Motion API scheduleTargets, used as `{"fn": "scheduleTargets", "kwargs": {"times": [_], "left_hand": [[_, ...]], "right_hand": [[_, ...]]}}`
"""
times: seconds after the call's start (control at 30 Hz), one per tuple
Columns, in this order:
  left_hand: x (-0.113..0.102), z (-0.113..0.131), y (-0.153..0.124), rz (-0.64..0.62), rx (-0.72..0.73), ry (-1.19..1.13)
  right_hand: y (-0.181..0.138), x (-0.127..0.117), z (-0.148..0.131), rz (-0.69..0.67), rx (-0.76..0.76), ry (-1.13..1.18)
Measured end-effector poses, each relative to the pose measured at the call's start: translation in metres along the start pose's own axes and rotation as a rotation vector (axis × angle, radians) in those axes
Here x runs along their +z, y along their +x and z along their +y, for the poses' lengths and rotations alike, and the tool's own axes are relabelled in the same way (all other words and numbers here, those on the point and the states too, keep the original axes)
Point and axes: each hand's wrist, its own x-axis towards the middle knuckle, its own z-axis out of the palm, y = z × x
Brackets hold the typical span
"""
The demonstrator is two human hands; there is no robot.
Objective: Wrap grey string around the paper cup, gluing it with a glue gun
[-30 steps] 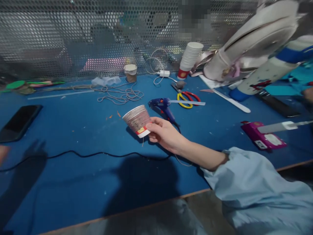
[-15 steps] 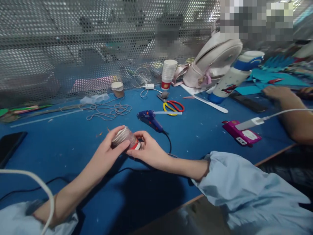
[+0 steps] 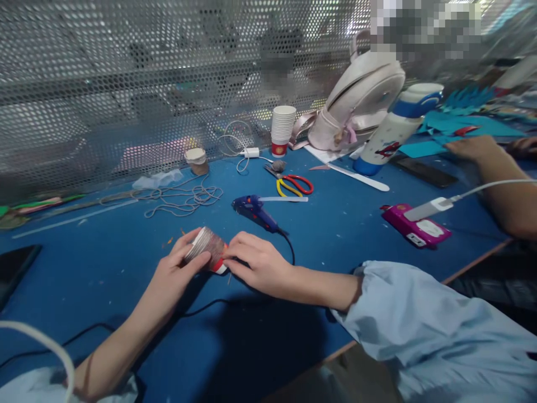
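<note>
A paper cup (image 3: 208,248) lies tilted in my left hand (image 3: 176,267), wrapped over much of its side with grey string; a red and white band shows at its right end. My left fingers and thumb close around it from both sides. My right hand (image 3: 262,264) pinches at that red end, fingertips pressed together, and a short strand of string (image 3: 229,278) hangs just below them. Beyond my hands lies a blue glue gun (image 3: 255,212) with a glue stick (image 3: 285,199) at its back.
Behind are loose string (image 3: 184,198), a covered cup (image 3: 197,162), stacked paper cups (image 3: 282,131) and scissors (image 3: 293,184). Rightward are a white knife (image 3: 361,177), a bottle (image 3: 386,137), a backpack (image 3: 356,106), a magenta plug adapter (image 3: 415,226) and another person's arm (image 3: 495,179). A phone (image 3: 17,268) lies left.
My right hand has turned, its fingers drawing together at the cup's red end. The cup has tipped and shifted slightly left, showing more of its wrapped side. The view has shifted a little.
</note>
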Motion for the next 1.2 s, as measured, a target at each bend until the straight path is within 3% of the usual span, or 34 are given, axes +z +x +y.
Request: {"fn": "scheduleTargets", "kwargs": {"times": [0.1, 0.27, 0.5, 0.6, 0.83, 1.03, 1.2], "left_hand": [[-0.001, 0.000, -0.002, -0.079, 0.020, -0.004], [-0.003, 0.004, -0.002, -0.080, 0.056, 0.084], [-0.004, 0.006, -0.005, 0.023, 0.250, 0.347], [-0.003, 0.008, -0.010, -0.025, 0.284, 0.395], [-0.002, 0.016, -0.016, -0.126, 0.049, 0.365], [-0.002, 0.017, -0.014, -0.200, -0.039, 0.128], [-0.001, 0.018, -0.014, -0.231, -0.034, 0.111]], "right_hand": [[0.000, 0.000, 0.002, 0.011, -0.029, -0.071], [-0.001, -0.001, 0.008, -0.007, -0.009, -0.124], [-0.002, -0.001, 0.009, 0.001, -0.050, -0.159], [-0.001, -0.001, 0.006, 0.018, -0.062, -0.153], [0.001, -0.002, 0.005, 0.032, 0.007, -0.057], [0.002, -0.002, 0.003, 0.072, 0.064, 0.042], [0.002, -0.003, 0.000, 0.088, 0.054, 0.061]]}}
